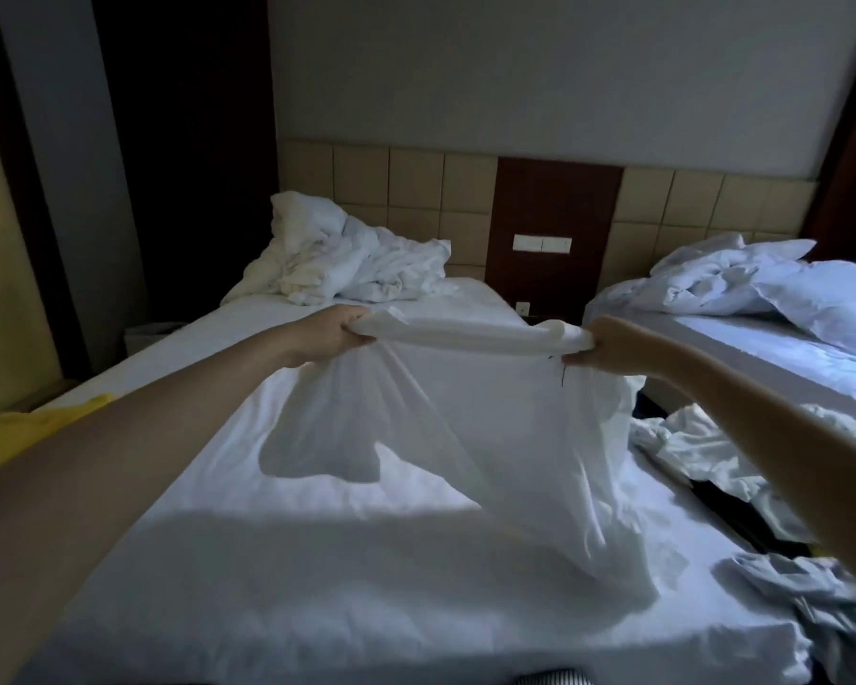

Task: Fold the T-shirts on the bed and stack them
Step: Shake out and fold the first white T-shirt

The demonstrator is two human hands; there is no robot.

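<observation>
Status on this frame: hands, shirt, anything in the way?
Left hand and right hand grip the white fabric T-shirt, held over the white-sheeted bed. Not folded yet. Crumpled white garments lie at right, apart.

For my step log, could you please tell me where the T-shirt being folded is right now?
In the head view, the white T-shirt hangs mid-frame over the near bed, gripped by the left hand and right hand.

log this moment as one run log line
left hand: grips white T-shirt edge | right hand: grips opposite edge | state: stretched over bed | fold: not yet
</observation>
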